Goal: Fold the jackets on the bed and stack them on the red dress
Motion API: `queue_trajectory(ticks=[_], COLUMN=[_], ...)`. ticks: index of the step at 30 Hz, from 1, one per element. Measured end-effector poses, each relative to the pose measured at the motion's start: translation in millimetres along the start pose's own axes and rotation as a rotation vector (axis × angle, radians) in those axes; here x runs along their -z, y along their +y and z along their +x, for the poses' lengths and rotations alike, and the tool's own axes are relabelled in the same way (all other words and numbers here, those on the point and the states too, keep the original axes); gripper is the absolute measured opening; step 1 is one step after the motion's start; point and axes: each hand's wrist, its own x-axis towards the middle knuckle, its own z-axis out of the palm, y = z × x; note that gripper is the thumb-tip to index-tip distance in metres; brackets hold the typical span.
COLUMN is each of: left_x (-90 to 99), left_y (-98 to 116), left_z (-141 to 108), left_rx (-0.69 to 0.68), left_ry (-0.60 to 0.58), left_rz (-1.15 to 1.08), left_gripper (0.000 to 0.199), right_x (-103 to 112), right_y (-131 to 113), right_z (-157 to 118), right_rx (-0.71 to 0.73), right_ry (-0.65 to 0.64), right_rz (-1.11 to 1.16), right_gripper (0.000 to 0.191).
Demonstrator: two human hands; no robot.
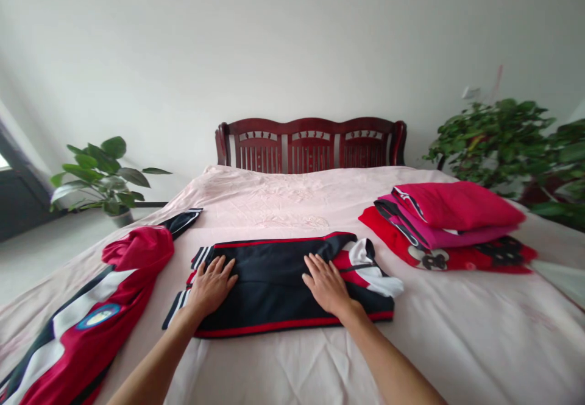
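A dark navy garment with red edging (269,283) lies folded flat across the bed, its striped cuffs at the left and a white and red collar part at the right. My left hand (212,284) rests on its left end, close to the cuffs, fingers spread. Toward the other end, my right hand (326,283) lies palm down on the dark cloth beside the red and white part, its fingers also apart. Neither hand grips the cloth.
A red, white and navy garment (100,313) lies loosely at the left. Folded red and pink clothes (457,222) are stacked at the right on the pink bedsheet (283,198). Beyond stand a dark red wooden headboard (311,146) and potted plants (107,173) on both sides.
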Motion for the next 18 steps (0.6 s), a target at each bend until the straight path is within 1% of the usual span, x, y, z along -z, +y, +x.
queue_trajectory(ticks=[1,3,6,9,11,14,16,18], left_x=[1.7,4.9,8.6,11.4,14.4,21.8,28.4,35.4], left_y=[-0.8,-1.9,-1.4,2.4,8.4,29.7,55.2,87.8], left_z=[0.0,-0.1,-1.5,-4.2,-6.1,-6.7,-4.4,0.7], left_rx=[0.000,0.008,0.031,0.055,0.024,-0.128,-0.245,-0.326], left_ry=[-0.010,-0.027,-0.021,0.050,0.114,0.158,0.154,0.140], left_rz=[-0.025,-0.071,-0.110,-0.106,-0.124,-0.224,-0.298,-0.350], left_gripper=[0.050,0.049,0.048,0.047,0.046,0.044,0.046,0.053], right_x=[-3.3,-5.1,-0.4,6.2,10.1,14.6,16.6,17.6], right_y=[2.1,6.4,10.6,14.8,17.6,17.9,14.5,10.0], right_z=[-1.2,-1.5,-1.0,-3.6,-6.7,-10.6,-11.5,-11.3], right_rx=[-0.037,-0.065,-0.115,-0.267,-0.349,-0.380,-0.379,-0.356], right_ry=[0.010,0.045,0.120,0.223,0.249,0.228,0.220,0.220], right_rz=[-0.002,-0.010,-0.025,-0.027,-0.028,-0.044,-0.057,-0.070], right_gripper=[0.056,0.055,0.053,0.047,0.042,0.035,0.031,0.027])
